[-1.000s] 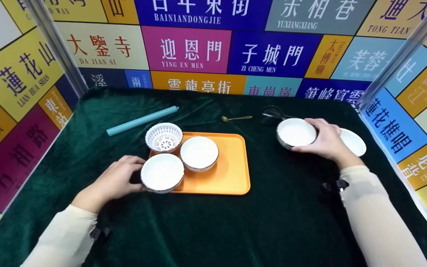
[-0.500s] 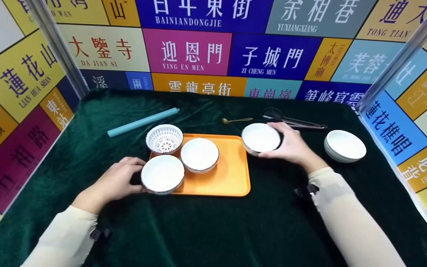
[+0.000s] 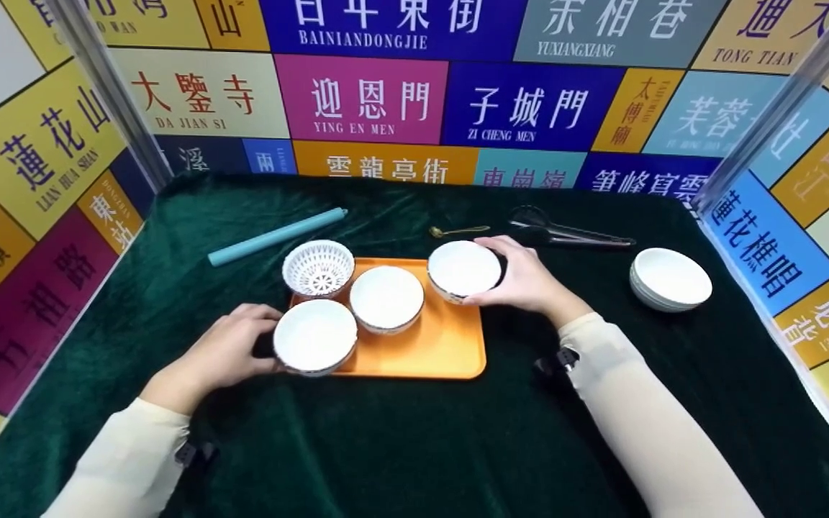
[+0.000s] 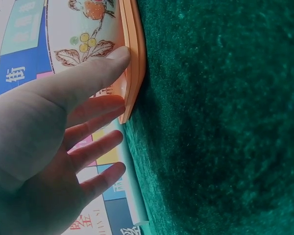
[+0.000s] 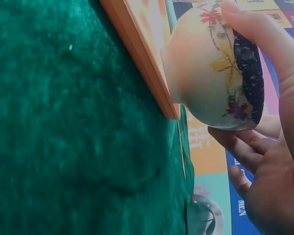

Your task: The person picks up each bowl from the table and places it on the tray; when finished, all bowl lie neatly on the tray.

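My right hand (image 3: 522, 277) holds a white-lined bowl (image 3: 463, 270) by its side, between thumb and fingers, at the back right corner of the orange tray (image 3: 454, 349). In the right wrist view this bowl (image 5: 206, 68) shows painted flowers and a dark blue rim band; whether its foot touches the tray I cannot tell. My left hand (image 3: 231, 342) is at the tray's left edge, beside the front left bowl (image 3: 315, 337). In the left wrist view its fingers are extended and the thumb (image 4: 118, 55) touches the tray rim. A middle bowl (image 3: 386, 298) and a patterned bowl (image 3: 319, 267) stand there too.
A teal stick (image 3: 278, 237) lies behind the tray at left. A small gold spoon (image 3: 458, 231) and a dark strainer-like tool with a long handle (image 3: 580, 236) lie at the back. Stacked white bowls (image 3: 670, 279) stand at right on the green cloth (image 3: 414, 446).
My right hand has carried its bowl leftward from beside the white bowls at right to the tray's back right corner. The left hand has stayed at the tray's left edge.
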A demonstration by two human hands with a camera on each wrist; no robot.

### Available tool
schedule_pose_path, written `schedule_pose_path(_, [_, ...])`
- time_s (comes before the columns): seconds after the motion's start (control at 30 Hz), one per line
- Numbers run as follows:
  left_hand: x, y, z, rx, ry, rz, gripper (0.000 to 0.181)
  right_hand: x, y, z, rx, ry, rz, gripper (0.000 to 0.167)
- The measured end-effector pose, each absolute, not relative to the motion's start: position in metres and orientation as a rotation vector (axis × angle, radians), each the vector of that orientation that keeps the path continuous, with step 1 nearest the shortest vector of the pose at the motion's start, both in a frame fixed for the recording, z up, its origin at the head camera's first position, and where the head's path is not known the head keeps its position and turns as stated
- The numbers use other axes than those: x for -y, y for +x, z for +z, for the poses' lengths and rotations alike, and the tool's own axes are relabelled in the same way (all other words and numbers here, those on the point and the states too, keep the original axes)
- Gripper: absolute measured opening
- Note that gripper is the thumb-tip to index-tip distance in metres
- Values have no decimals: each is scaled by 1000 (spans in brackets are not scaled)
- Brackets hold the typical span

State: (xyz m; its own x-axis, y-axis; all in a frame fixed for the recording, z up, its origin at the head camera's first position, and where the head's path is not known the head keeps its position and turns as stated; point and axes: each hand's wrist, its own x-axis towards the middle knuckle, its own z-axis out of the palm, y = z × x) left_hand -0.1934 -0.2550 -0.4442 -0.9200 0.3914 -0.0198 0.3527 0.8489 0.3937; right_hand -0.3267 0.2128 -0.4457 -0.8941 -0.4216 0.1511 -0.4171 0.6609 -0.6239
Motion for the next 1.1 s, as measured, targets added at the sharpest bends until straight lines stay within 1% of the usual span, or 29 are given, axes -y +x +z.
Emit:
schedule_pose_path(0.17, [254,-194,-446,-2915,596,606,51,-208,-327,-452,-2826,-733,-1064,111])
schedule_pose_path(0.3, [254,-195,-447,-2901,584,610,51,-209,-326,-458,-2837,-793,-1022,111])
schedule_pose_path(0.53, [255,-196,-446,-2890,536,587,52,-220,-323,-454,-2841,-822,-942,115])
schedule_pose_path(0.67, [256,-196,-446,-2888,530,583,51,-244,-322,-452,-2847,-814,-980,111])
schedule_pose_path(0.93, [256,-196,-445,-2891,531,581,52,-308,-317,-441,-2966,-767,-960,92])
schedule_pose_path(1.1, [255,-195,-445,-2894,535,584,52,-352,-315,-429,-3033,-725,-970,85])
